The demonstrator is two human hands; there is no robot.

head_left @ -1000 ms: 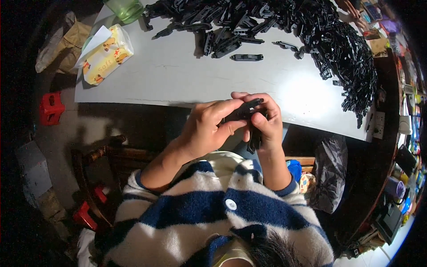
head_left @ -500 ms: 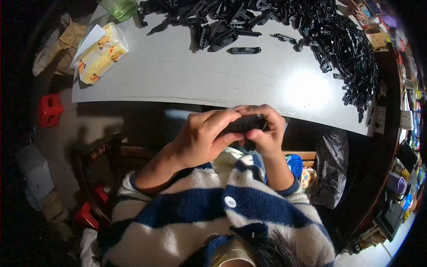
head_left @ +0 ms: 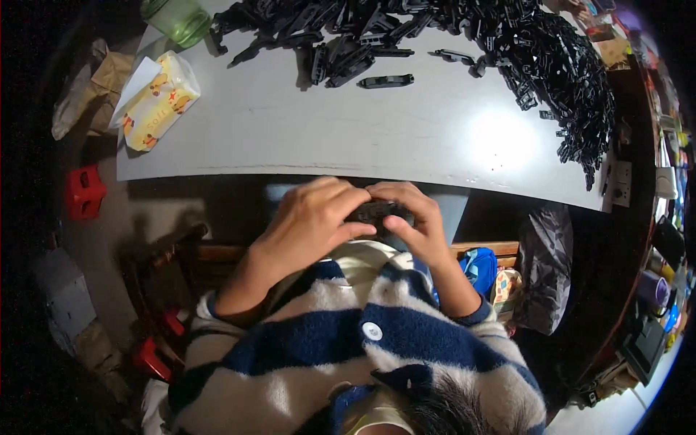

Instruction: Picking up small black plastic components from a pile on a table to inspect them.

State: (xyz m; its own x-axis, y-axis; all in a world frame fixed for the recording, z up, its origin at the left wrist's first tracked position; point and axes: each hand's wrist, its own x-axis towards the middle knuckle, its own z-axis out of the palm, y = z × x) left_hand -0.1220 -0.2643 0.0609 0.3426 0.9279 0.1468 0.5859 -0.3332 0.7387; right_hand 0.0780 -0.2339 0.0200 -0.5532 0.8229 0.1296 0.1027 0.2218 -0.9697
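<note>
Both hands hold one black plastic part (head_left: 373, 212) between them, just in front of the table's near edge. My left hand (head_left: 319, 217) closes on its left end, thumb along the near side. My right hand (head_left: 415, 221) grips the other end, fingers over the far side and thumb on the near side. Much of the part is hidden by the fingers, so its exact kind does not show. Beyond, on the white table (head_left: 290, 138), lies a single long black plastic piece (head_left: 386, 81), nearest the front of a large heap of similar black pieces (head_left: 558, 80).
A tissue pack (head_left: 161, 101) and a green see-through container (head_left: 177, 22) stand at the table's left. Red stools (head_left: 85, 192) are on the floor at left. A dark plastic bag (head_left: 545, 268) hangs at right, beside a blue bag (head_left: 478, 270). Cluttered shelving (head_left: 656, 290) lines the right.
Both hands have shifted slightly left with the black part, and its visible face has turned. The right thumb has moved left along it. The view has also shifted a little.
</note>
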